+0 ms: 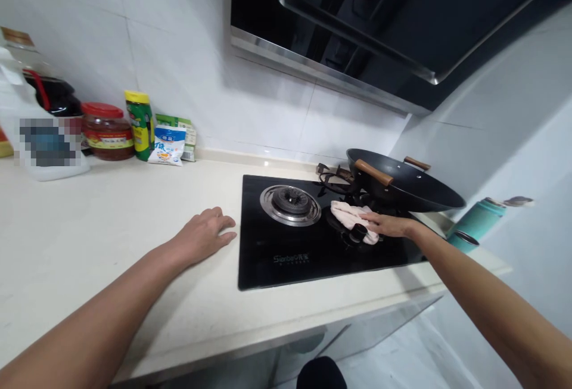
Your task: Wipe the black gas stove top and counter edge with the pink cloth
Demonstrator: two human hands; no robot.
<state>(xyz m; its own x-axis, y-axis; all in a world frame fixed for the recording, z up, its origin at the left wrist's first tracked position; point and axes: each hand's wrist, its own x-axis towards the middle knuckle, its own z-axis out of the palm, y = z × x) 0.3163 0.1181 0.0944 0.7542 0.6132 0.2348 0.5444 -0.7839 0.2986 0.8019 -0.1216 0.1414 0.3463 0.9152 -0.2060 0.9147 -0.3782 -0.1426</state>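
Observation:
My right hand [388, 226] presses a pale pink cloth [351, 217] onto the black glass gas stove [261, 252]. The cloth lies bunched beside the stove's black knob [358, 232], partly around it. My left hand [205, 235] rests on the cream countertop [196, 299] just left of the stove's edge. It holds nothing, and its thumb and fingers are apart. Left of the cloth sits the round burner [291, 199] with its shiny metal ring. A dark wok [420, 185] with wooden handles stands tilted at the stove's right rear, behind my right hand.
Along the wall at left stand a white jug [40, 121], a red-lidded jar [107, 133], a green-and-yellow container [139, 127] and a white-and-blue packet [167, 146]. A pan support [333, 181] lies at the stove's rear. A teal holder [478, 222] stands at right. The range hood [339, 43] overhangs.

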